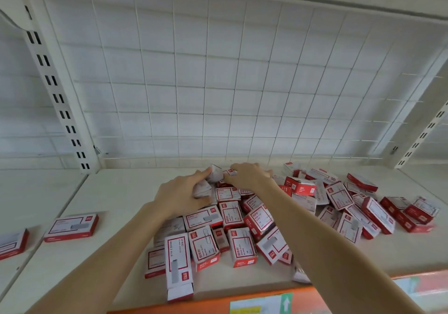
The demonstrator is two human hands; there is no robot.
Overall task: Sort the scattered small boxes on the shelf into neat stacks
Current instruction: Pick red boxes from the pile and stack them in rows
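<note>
Left hand (181,198): curled round a small clutch of boxes (201,189) with their white faces outward, forefinger stretched to a tilted box behind them.
Right hand (248,176): arched over the far edge of the pile, fingertips bent down among the boxes there. I cannot tell whether it grips one or only presses.
Pile (242,219): red-and-white boxes heaped at all angles across the middle and right of the shelf (116,192), some on edge, some overlapping.
Step in hand: likely gathering boxes from the back of the heap to square them into a first stack.
Doing it well: take only boxes of one shape per handful, since long flat ones and squarer ones both show. Turn the labels one way and tap the edges flush between both palms before setting them down.
Open box (180,292): at the front lip with its flap hanging. It wants closing first, or it may spill.
Lone box (71,227): flat on the bare shelf to the left, well apart from the pile. That looks a fair spot to build.
Wire grid (218,83): the back wall, useful to square stacks against.
</note>
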